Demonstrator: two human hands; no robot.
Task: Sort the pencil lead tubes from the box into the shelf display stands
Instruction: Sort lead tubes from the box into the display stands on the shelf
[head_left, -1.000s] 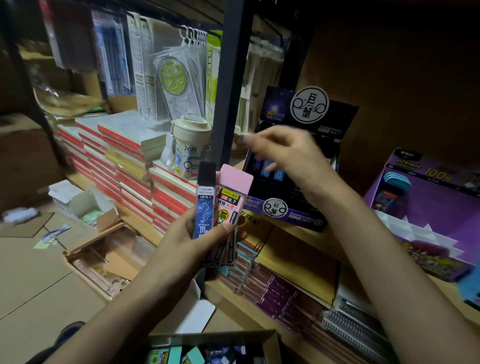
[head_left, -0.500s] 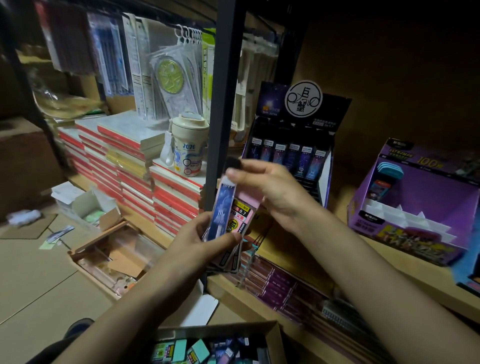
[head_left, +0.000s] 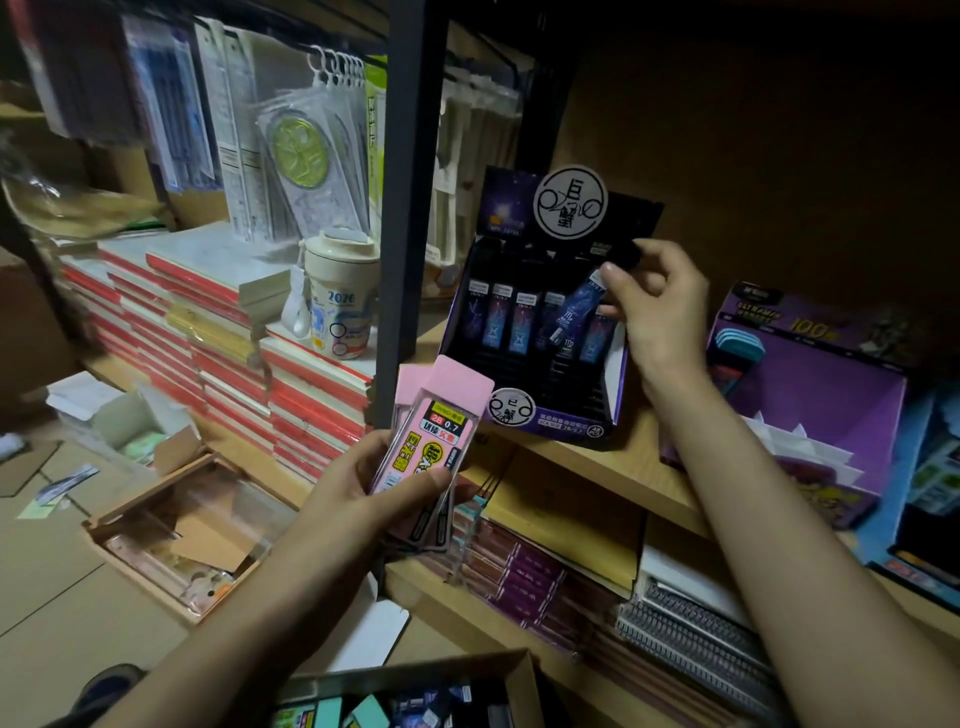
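Note:
My left hand (head_left: 358, 488) grips a fanned stack of pink pencil lead tubes (head_left: 428, 447) in front of the shelf post. My right hand (head_left: 654, 306) pinches a dark blue lead tube (head_left: 574, 317) by its top end, tilted over the right slots of the black and purple display stand (head_left: 550, 415) on the wooden shelf. Several blue tubes (head_left: 511, 322) stand in a row in that stand. At the bottom edge, a cardboard box (head_left: 415, 696) holds more tubes in mixed colours.
A black metal upright (head_left: 405, 208) stands just left of the stand. A purple display box (head_left: 810, 395) sits to the right. Stacked notebooks (head_left: 218, 332) and a cream cup (head_left: 340, 296) are on the left. Open boxes (head_left: 176, 530) lie on the floor.
My right hand has taken the dark blue tube from the stack in my left hand and carried it up and right to the display stand. My left hand holds only pink tubes now.

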